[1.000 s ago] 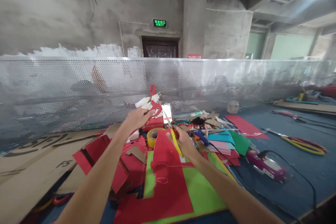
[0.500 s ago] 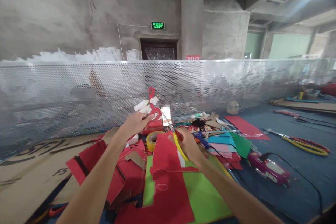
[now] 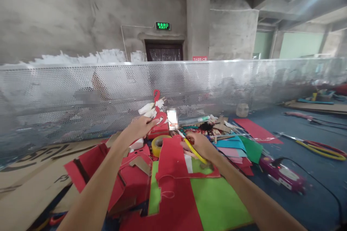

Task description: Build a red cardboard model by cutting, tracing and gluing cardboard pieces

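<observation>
My left hand [image 3: 139,129] is closed on a curled red cut-out piece [image 3: 162,117], pinched between thumb and fingers. My right hand [image 3: 199,145] grips scissors [image 3: 195,151] with a yellow handle; their blades point up and left, apart from the red piece. Just beyond the held piece stands a second red hook-shaped cut-out [image 3: 156,95] among white bits [image 3: 159,104]. Below my hands, a large red sheet [image 3: 173,155] lies over a green board [image 3: 219,202]. A roll of yellow tape [image 3: 157,147] sits between my hands.
Folded red card pieces [image 3: 89,164] and brown cardboard [image 3: 24,187] lie at left. Coloured sheets [image 3: 231,148], a purple device with a cord [image 3: 282,175] and another pair of scissors [image 3: 317,148] are at right. A perforated metal barrier [image 3: 108,94] runs along the back.
My right hand has shifted slightly right with the scissors, and their blades have drawn back from the red piece. My left hand stays nearly in place, still holding the piece.
</observation>
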Demonstrator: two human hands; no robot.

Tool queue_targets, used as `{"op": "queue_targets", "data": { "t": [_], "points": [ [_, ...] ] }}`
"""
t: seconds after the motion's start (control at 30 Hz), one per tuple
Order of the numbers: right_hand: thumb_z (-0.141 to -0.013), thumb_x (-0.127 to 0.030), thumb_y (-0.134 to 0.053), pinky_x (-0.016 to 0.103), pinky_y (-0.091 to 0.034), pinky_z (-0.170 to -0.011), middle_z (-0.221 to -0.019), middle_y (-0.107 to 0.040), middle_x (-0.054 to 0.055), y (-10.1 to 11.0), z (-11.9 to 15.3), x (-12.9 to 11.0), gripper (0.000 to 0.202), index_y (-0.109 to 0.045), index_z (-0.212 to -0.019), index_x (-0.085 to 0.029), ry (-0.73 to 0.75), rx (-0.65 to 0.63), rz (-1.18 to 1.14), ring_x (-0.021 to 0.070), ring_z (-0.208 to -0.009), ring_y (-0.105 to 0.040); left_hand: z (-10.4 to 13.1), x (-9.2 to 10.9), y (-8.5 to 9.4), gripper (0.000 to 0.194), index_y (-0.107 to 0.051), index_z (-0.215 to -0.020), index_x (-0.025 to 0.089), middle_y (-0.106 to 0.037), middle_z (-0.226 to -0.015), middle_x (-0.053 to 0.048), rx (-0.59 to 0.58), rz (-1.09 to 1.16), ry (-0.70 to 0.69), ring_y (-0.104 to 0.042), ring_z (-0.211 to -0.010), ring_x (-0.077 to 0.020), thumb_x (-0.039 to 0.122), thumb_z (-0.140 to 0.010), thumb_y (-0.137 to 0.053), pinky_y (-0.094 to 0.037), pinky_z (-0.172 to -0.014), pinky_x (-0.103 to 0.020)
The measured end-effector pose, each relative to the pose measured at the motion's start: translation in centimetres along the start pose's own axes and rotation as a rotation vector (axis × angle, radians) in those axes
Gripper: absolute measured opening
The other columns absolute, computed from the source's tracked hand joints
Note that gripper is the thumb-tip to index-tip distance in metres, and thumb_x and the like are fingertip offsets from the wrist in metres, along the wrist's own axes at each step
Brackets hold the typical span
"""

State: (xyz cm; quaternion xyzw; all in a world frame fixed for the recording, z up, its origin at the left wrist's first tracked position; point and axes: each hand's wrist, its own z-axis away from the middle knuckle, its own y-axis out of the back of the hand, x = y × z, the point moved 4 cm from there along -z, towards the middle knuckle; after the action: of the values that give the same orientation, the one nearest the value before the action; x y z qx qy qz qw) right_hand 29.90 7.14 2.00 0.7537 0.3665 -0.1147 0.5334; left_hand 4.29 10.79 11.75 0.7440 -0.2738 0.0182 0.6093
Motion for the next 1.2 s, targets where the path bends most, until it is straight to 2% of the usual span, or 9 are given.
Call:
{"op": "queue_targets", "data": {
  "t": [0.17,0.33,0.43,0.5,0.6,0.77,0.93,1.07,1.2],
  "points": [
    [-0.080,-0.042,-0.073,0.031,-0.037,-0.060,-0.087,-0.077,0.012,0.2,1.5,-0.2,0.026,-0.079,-0.093,-0.020,0.040,-0.312,0.341,0.0259,-0.074,-0.068,0.8,0.9,0.2,0.053,-0.051,-0.066,0.022,-0.058,-0.059,-0.002,-0.134,-0.089,-0.077,-0.051,-0.055,-0.0166,0.067,-0.093,-0.041,-0.033,-0.058,-0.031],
    [-0.078,-0.036,-0.073,0.028,-0.039,-0.053,-0.065,-0.071,0.004,0.1,2.8,0.0,0.027,-0.078,-0.101,-0.022,-0.008,-0.646,0.251,0.0194,-0.051,-0.063,1.7,2.4,-1.8,0.057,-0.047,-0.066,0.022,-0.054,-0.059,0.000,-0.401,-0.048,-0.172,-0.046,-0.053,-0.0146,0.073,-0.093,-0.042,-0.032,-0.055,-0.030],
    [-0.091,-0.045,-0.062,0.028,-0.043,-0.053,-0.077,-0.075,0.006,1.3,2.3,-0.3,0.031,-0.076,-0.103,-0.019,-0.066,-0.506,0.060,0.0147,-0.046,-0.060,1.9,3.0,-3.7,0.060,-0.045,-0.064,0.022,-0.051,-0.056,0.000,-0.538,-0.010,-0.214,-0.044,-0.051,-0.0141,0.075,-0.093,-0.041,-0.032,-0.054,-0.030],
    [-0.095,-0.053,-0.058,0.027,-0.048,-0.055,-0.087,-0.076,0.009,1.6,1.7,-0.6,0.040,-0.073,-0.107,-0.018,-0.087,-0.379,-0.182,0.0175,-0.060,-0.067,1.8,3.4,-4.9,0.062,-0.048,-0.066,0.022,-0.052,-0.056,0.000,-0.584,0.020,-0.253,-0.044,-0.051,-0.0140,0.076,-0.094,-0.038,-0.033,-0.054,-0.030],
    [-0.086,-0.061,-0.069,0.028,-0.054,-0.060,-0.094,-0.075,0.009,0.2,1.1,-0.8,0.050,-0.070,-0.108,-0.017,-0.119,-0.379,-0.569,0.0219,-0.080,-0.071,1.5,3.8,-6.5,0.060,-0.050,-0.067,0.021,-0.055,-0.057,0.000,-0.620,0.064,-0.303,-0.045,-0.051,-0.0138,0.074,-0.094,-0.041,-0.033,-0.054,-0.030],
    [-0.071,-0.061,-0.082,0.027,-0.053,-0.061,-0.085,-0.073,0.007,-2.0,0.7,-0.2,0.051,-0.068,-0.088,-0.015,-0.149,-0.411,-0.751,0.0197,-0.076,-0.071,1.2,3.5,-7.8,0.056,-0.056,-0.068,0.020,-0.056,-0.057,-0.001,-0.667,0.099,-0.294,-0.049,-0.052,-0.0143,0.068,-0.095,-0.046,-0.036,-0.056,-0.029],
    [-0.063,-0.057,-0.090,0.027,-0.052,-0.063,-0.084,-0.073,0.006,-2.2,0.4,1.0,0.055,-0.066,-0.091,-0.015,-0.183,-0.407,-0.761,0.0208,-0.080,-0.071,1.6,2.1,-5.9,0.044,-0.072,-0.091,0.021,-0.074,-0.092,-0.004,-0.697,-0.049,-0.320,-0.062,-0.078,-0.0176,0.059,-0.095,-0.052,-0.042,-0.068,-0.026],
    [-0.063,-0.060,-0.089,0.027,-0.050,-0.065,-0.083,-0.073,0.005,-2.3,0.2,1.9,0.058,-0.067,-0.091,-0.014,-0.161,-0.423,-0.721,0.0177,-0.076,-0.068,2.2,0.3,-3.4,0.036,-0.076,-0.112,0.025,-0.075,-0.121,-0.004,-0.718,-0.102,-0.239,-0.066,-0.104,-0.0210,0.051,-0.089,-0.064,-0.045,-0.085,-0.026],
    [-0.067,-0.066,-0.084,0.028,-0.050,-0.065,-0.087,-0.074,0.007,-2.0,0.3,2.0,0.061,-0.069,-0.095,-0.013,-0.125,-0.417,-0.681,0.0156,-0.073,-0.064,2.6,-0.8,-2.0,0.036,-0.078,-0.111,0.026,-0.078,-0.120,-0.004,-0.721,-0.133,-0.164,-0.069,-0.105,-0.0226,0.044,-0.081,-0.073,-0.046,-0.087,-0.027]
  ]
}}
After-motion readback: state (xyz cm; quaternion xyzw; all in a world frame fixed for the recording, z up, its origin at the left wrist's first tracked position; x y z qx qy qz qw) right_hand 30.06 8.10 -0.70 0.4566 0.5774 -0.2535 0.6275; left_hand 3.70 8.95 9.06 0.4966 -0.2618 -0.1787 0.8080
